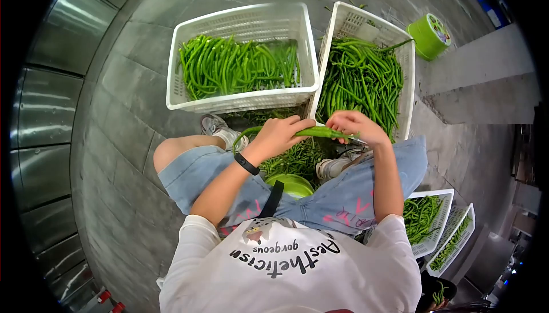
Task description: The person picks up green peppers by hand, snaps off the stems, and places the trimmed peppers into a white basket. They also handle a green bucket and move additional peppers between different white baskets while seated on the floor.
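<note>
grey floor (120, 130) | left crate (243, 102) | right crate (410, 98) | green stems (291, 161)

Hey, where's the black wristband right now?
The black wristband is left of centre in the head view, worn around the wrist of the left hand.

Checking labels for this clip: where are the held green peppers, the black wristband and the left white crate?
Held green peppers (316, 132): head view, exposed middle.
Black wristband (246, 164): head view, outer face.
Left white crate (246, 97): head view, near rim.
</note>
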`<state>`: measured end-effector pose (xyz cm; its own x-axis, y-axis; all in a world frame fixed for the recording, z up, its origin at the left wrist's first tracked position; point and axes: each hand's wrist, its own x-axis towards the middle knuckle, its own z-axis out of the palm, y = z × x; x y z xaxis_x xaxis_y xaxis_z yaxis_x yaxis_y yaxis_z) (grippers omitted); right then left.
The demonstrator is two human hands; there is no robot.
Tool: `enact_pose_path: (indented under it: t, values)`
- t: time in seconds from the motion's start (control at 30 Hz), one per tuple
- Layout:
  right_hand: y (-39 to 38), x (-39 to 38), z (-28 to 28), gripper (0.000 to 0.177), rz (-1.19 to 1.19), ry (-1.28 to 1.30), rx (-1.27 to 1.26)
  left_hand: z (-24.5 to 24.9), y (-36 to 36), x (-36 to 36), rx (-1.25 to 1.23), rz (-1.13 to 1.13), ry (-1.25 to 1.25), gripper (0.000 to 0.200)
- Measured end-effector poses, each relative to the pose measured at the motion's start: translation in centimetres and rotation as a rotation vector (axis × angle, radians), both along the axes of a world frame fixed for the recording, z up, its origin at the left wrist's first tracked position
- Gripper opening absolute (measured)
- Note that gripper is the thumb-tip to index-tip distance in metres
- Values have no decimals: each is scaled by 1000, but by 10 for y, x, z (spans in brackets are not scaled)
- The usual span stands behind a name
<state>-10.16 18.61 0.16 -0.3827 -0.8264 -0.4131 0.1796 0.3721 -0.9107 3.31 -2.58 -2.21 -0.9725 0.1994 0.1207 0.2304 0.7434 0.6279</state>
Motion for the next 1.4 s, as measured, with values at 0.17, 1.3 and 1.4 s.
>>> enact_pose_path:
  t: [0.17,1.3,1.4]
  values:
    - [-6,4,10,33,333,46,188,4,1,2,86,-55,11,38]
    - [-15,30,-26,45,58,-20,-328,-13,-7,1,624,-258,-336,24]
    - [-17,31,-21,50,1,-133,-357,1,-6,0,682,-281,-436,27]
